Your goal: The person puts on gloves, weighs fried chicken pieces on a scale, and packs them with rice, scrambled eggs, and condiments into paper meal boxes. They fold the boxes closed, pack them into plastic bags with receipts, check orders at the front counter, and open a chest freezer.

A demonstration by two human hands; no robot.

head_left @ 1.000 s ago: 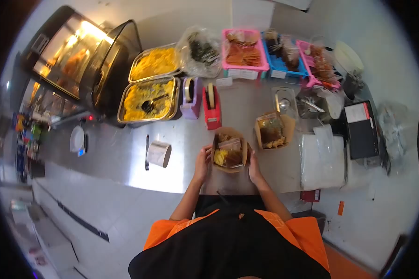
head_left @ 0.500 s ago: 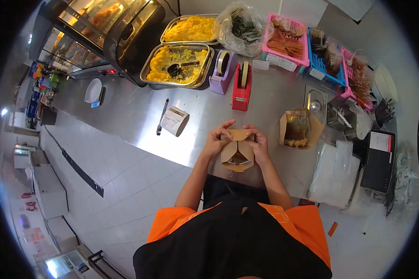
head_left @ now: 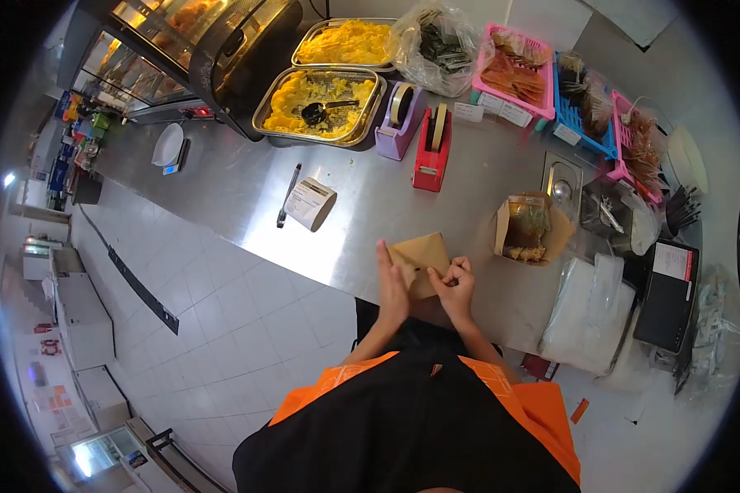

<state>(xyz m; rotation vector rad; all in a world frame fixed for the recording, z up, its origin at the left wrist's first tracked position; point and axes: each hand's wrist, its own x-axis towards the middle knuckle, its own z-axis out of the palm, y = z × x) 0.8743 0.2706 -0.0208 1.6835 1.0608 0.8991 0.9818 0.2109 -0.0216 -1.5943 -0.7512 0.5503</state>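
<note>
A brown cardboard takeaway box (head_left: 423, 249), its top folded over, stands on the steel counter in front of me. Along its left side lies my left hand (head_left: 393, 289), fingers stretched straight and the thumb over the top. My right hand (head_left: 455, 292) pinches the box's near right edge with thumb and bent forefinger. To the right is an open takeaway box (head_left: 530, 230) with food inside. A labelled carton piece (head_left: 311, 204) rests at the left beside a black marker pen (head_left: 289, 195).
Behind are a red tape dispenser (head_left: 432, 152), a purple tape dispenser (head_left: 400, 123) and a tray of yellow food (head_left: 263, 123) with a black spoon. Pink and blue baskets (head_left: 580, 131) line the back right. Plastic bags (head_left: 588, 316) and a black tablet (head_left: 668, 296) are at the right.
The box's top flaps, spread open before, are now folded over. My left hand has shifted to the box's left side with fingers straightened; my right hand has come nearer to me.
</note>
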